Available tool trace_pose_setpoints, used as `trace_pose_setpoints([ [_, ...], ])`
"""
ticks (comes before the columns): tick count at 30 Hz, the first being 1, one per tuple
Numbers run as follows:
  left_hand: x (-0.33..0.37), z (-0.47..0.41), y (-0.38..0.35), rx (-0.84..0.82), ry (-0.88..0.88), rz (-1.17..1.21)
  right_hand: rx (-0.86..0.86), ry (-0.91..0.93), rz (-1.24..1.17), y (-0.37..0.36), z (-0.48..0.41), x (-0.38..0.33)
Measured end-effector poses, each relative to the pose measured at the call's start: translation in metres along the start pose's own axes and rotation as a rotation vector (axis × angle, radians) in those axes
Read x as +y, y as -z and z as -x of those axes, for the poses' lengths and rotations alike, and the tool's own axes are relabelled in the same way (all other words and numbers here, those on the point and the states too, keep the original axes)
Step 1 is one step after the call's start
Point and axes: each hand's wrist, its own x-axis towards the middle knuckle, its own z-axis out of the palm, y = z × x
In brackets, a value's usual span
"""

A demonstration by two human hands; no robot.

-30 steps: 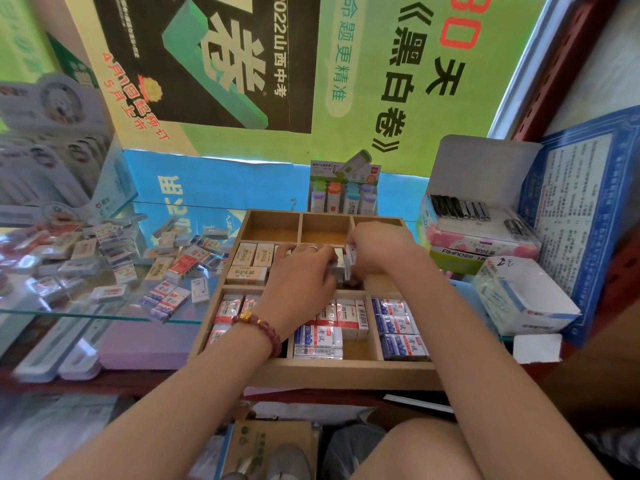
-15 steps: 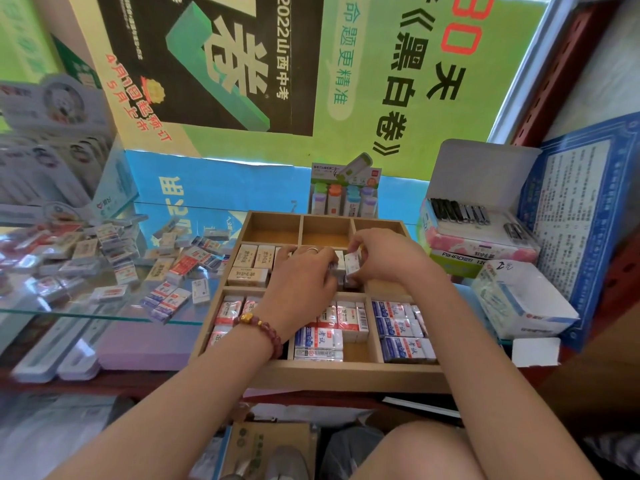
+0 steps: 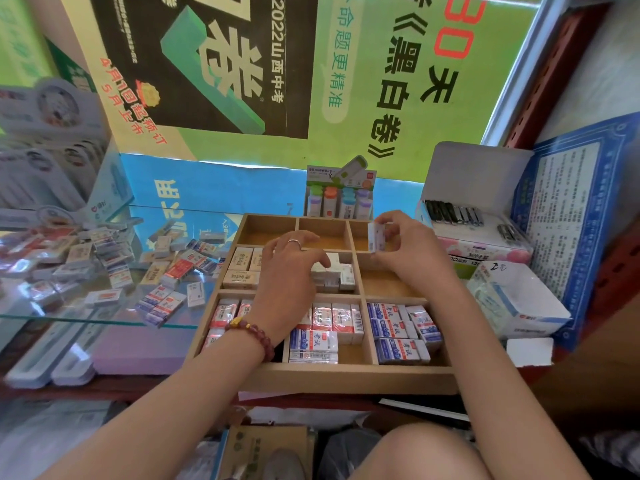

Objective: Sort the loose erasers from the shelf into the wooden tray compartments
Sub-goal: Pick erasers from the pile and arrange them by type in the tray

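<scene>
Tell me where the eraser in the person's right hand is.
Head view, right of centre: the right hand pinches the eraser above the wooden tray's back right compartment.

Three-by-three wooden tray (image 3: pixel 325 377): wrapped erasers (image 3: pixel 398 327) fill its six-o'clock row, white erasers (image 3: pixel 341 271) its centre. Loose erasers (image 3: pixel 166 271) scatter the glass shelf (image 3: pixel 86 320) at nine o'clock. One eraser (image 3: pixel 375 237) is held upright at one o'clock.

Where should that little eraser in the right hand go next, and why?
Probably down into the back-right compartment of the wooden tray. The right hand pinches the eraser upright just over it, that compartment looks bare, and the left hand touches the white erasers in the middle one.
</scene>
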Motion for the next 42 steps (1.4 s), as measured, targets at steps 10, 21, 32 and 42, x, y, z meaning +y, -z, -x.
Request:
trace_pose_setpoints([
  [10,-0.004,-0.002,-0.005,0.026,0.062,0.034,-0.247,0.063,0.028,-0.014,0.007,-0.01],
  [21,-0.005,-0.003,-0.006,0.018,0.087,0.025,-0.271,0.005,0.164,-0.026,0.001,-0.019],
  [32,-0.006,-0.001,-0.005,0.073,0.115,0.059,-0.275,-0.072,0.176,-0.035,0.001,-0.017],
  [42,-0.004,0.001,-0.004,0.087,0.092,0.019,-0.237,-0.119,0.208,-0.046,-0.001,-0.015],
])
